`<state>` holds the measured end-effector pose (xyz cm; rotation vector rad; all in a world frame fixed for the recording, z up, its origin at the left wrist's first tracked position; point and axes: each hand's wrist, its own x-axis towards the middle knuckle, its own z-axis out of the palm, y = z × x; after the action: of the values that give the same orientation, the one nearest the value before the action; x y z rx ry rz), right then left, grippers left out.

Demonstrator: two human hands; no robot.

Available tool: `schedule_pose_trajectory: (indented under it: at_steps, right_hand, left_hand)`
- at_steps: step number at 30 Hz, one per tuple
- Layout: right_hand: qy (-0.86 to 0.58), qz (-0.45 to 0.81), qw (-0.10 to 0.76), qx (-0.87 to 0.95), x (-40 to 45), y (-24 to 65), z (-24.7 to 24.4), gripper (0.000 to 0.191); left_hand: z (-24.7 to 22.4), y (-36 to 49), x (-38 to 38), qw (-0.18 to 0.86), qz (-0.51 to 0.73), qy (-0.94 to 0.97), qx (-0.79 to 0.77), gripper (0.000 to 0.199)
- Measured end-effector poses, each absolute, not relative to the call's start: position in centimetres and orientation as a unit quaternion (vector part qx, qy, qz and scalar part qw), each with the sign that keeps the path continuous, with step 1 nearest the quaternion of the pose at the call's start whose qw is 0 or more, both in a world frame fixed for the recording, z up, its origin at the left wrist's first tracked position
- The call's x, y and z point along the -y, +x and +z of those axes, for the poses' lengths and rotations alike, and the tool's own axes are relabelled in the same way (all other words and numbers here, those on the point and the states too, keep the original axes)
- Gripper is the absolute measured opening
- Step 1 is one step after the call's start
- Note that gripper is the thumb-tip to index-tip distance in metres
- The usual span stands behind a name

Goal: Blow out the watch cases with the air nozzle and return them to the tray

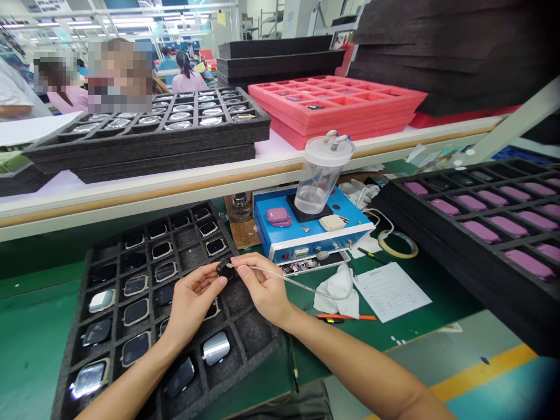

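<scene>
My left hand (192, 300) pinches a small black smartwatch body (224, 269) between thumb and fingers, above the black foam tray (190, 248). My right hand (266, 290) is closed on the end of a clear thin tube (301, 287), with its tip against the watch body. The tube curves away to the right beside a crumpled white cloth (339, 290). Under both hands, the tray's compartments hold several watch bodies with dark screens, such as a watch (136, 312) with a pale frame. A silvery, shiny-faced watch (216, 348) lies in a compartment below my hands.
A blue box (262, 219) bears a clear lidded canister (315, 184) and pink cases (279, 216). To its right are a tape roll (411, 248), a printed sheet (391, 294) and a foam tray (431, 230) of pink cases. Red trays (301, 125) stand on the shelf (201, 185); people sit beyond.
</scene>
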<state>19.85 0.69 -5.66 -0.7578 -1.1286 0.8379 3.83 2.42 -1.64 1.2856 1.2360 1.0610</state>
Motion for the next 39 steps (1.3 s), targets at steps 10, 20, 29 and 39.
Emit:
schedule_pose_trajectory:
  at_steps: [10, 20, 29, 39]
  right_hand:
    - [-0.339, 0.374, 0.699, 0.507, -0.7, 19.8, -5.7, 0.014]
    - [-0.339, 0.391, 0.693, 0.501, -0.9, 19.7, -5.4, 0.014]
    - [-0.37, 0.362, 0.697, 0.497, -1.5, 19.8, -3.6, 0.019]
    - [-0.439, 0.388, 0.597, 0.548, -3.6, 22.0, -1.8, 0.012]
  left_hand:
    - [-1.9, 3.7, -2.5, 0.506, 0.438, 0.537, -0.513, 0.048]
    - [-1.5, 3.9, -2.5, 0.482, 0.43, 0.546, -0.534, 0.055]
    - [2.8, 4.0, -2.9, 0.369, 0.406, 0.599, -0.584, 0.059]
    - [15.7, 23.6, -0.7, 0.205, 0.321, 0.807, -0.451, 0.039]
